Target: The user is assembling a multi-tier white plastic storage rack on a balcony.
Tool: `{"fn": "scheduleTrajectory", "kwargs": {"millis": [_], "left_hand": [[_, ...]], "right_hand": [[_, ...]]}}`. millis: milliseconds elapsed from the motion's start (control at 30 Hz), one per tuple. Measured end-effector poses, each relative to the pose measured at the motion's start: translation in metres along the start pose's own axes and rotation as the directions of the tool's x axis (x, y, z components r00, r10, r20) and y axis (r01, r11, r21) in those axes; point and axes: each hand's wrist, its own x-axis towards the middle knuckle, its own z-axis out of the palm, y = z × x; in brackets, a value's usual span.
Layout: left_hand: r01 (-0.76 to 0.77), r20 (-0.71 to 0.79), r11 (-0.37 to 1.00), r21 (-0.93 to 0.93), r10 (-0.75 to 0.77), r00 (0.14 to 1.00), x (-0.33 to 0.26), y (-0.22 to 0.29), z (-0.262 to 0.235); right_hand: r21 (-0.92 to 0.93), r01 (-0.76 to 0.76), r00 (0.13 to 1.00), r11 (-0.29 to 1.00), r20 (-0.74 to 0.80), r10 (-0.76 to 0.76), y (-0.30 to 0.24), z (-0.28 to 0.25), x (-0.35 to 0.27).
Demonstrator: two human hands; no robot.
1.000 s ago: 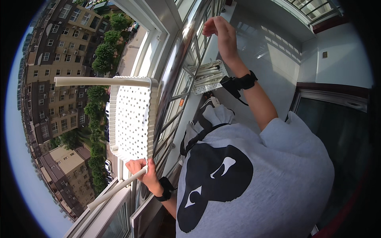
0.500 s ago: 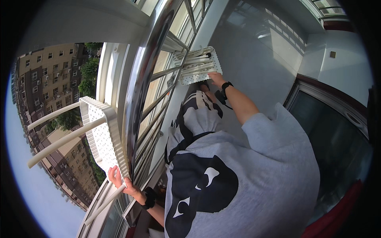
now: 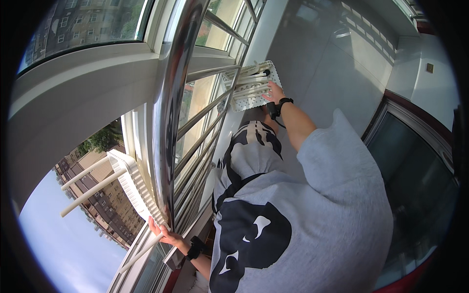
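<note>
At the lower left, my left hand (image 3: 163, 233) grips the near end of a white plastic shelf tray (image 3: 139, 188) with a ribbed rim. The tray is tilted on edge beyond the metal railing. Several cream tubes (image 3: 93, 193) stick out from it, one close to my left fingers. My right hand (image 3: 274, 92) reaches into a second white perforated tray (image 3: 243, 103) at the upper middle. Its fingers are bent around the end of a white tube (image 3: 254, 91) among several loose ones; the fingertips are partly hidden. A small black piece lies at that tray's far end.
A shiny metal railing (image 3: 168, 107) with several bars runs between me and the window frame (image 3: 88, 78). Buildings and sky show outside. Grey tiled floor (image 3: 312, 73) extends at upper right, near a dark glass sliding door (image 3: 410, 161).
My right hand has moved from the second tray's rim in over its tubes. My view has shifted, showing more window frame; the left hand still grips the tilted tray, now lower in view.
</note>
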Motion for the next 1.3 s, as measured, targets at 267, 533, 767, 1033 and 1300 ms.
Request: {"fn": "scheduleTrajectory", "kwargs": {"millis": [267,533,767,1033,1300], "left_hand": [[0.161,0.045,0.964,-0.209,-0.155,0.987,-0.001,0.026,0.010],[0.111,0.029,0.987,-0.120,-0.109,0.994,0.003,0.025,0.014],[0.116,0.004,0.986,-0.118,-0.116,0.993,-0.002,0.004,-0.004],[-0.040,-0.083,0.999,-0.007,0.039,0.996,0.006,0.026,0.019],[-0.294,0.023,0.929,0.223,0.297,0.955,0.008,0.018,0.001]], "right_hand": [[-0.151,-0.135,0.990,0.979,0.016,0.139,-0.004,0.000,-0.010],[-0.158,-0.092,0.995,0.983,-0.048,0.086,0.002,-0.007,0.000],[-0.152,0.172,0.957,0.973,-0.208,-0.201,0.017,0.011,-0.014],[-0.714,0.475,0.554,0.514,-0.211,-0.805,-0.001,-0.015,-0.031],[-0.723,0.686,0.396,0.088,0.269,-0.878,-0.099,0.034,-0.219]]}}
